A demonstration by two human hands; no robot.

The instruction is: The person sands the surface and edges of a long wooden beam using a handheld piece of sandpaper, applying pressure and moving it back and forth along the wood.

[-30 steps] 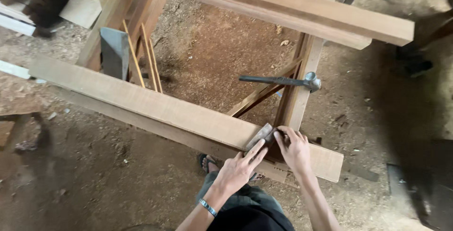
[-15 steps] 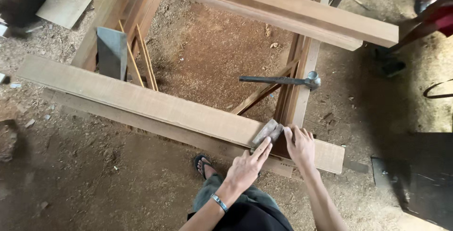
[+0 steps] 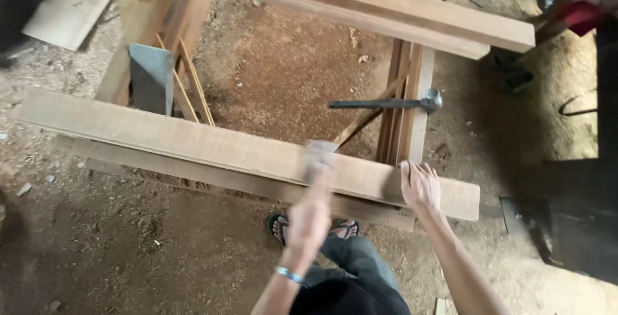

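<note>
A long pale wooden plank (image 3: 193,141) lies across a wooden frame, running from the left edge to the lower right. My left hand (image 3: 311,215), blurred by motion and with a band on its wrist, grips a small grey block (image 3: 318,154) pressed on the plank's top face. My right hand (image 3: 420,186) lies flat with its fingers spread on the plank close to its right end, holding nothing.
A hammer (image 3: 386,103) rests across the frame's upright rails (image 3: 405,64). A second plank (image 3: 386,12) crosses the top. A grey metal sheet (image 3: 151,77) leans at the left. My sandalled foot (image 3: 280,226) stands on the sawdust floor; dark objects (image 3: 573,225) are at right.
My left hand has slid left along the plank with the grey block and is now blurred. My right hand has let go of the block and lies flat near the plank's end.
</note>
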